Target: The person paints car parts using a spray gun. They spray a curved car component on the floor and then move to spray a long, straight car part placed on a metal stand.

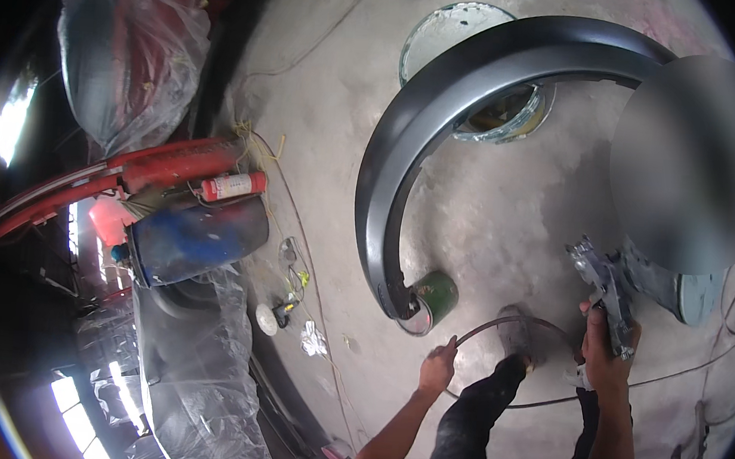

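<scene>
My right hand (608,356) is closed around the handle of a paint-spattered spray gun (607,283), held upright to the right of my legs. A dark air hose (541,323) loops in front of my legs, and my left hand (437,366) grips it. Beyond my hands lies a curved, dark-grey wheel-arch trim (391,145). Its near end rests by a green can (436,294), while its upper part crosses over a paint-stained bucket (527,117). A blurred round patch covers the trim's far right end and what lies around it.
Behind the trim is a round whitish bucket (438,41). A grey-crusted container (697,299) sits at the right. To the left are a blue drum (202,242), a red fire extinguisher (233,186), a red panel (157,165) and plastic-wrapped items. Cords trail over the concrete floor (506,219).
</scene>
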### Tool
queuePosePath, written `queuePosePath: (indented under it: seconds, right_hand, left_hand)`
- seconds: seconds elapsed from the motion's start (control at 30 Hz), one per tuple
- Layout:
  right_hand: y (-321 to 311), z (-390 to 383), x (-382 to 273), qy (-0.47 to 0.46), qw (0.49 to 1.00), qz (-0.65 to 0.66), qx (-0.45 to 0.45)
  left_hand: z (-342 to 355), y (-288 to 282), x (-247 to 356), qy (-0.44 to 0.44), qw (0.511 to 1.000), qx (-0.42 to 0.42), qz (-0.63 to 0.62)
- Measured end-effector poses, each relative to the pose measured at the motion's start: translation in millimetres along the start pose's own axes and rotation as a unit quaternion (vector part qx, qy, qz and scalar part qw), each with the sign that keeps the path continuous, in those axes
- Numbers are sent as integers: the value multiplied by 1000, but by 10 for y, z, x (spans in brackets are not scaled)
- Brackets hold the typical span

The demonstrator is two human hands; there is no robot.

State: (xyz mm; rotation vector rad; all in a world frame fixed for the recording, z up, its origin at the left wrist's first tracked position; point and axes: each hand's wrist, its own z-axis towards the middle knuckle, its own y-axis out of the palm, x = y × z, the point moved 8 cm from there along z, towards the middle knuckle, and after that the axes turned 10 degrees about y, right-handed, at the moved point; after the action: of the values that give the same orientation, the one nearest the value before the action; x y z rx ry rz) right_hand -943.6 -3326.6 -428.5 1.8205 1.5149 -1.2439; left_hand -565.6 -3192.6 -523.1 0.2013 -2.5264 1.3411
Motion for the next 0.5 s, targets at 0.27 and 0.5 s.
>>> queuePosePath:
  seconds: [0.27, 0.5]
  right_hand:
    - [69, 733, 56, 16, 982, 184, -29]
    - [325, 1361, 418, -123, 982, 104, -99]
  left_hand:
    - [1280, -714, 1092, 174, 961, 210, 44]
    - [2113, -2382, 1458, 209, 745, 553, 310]
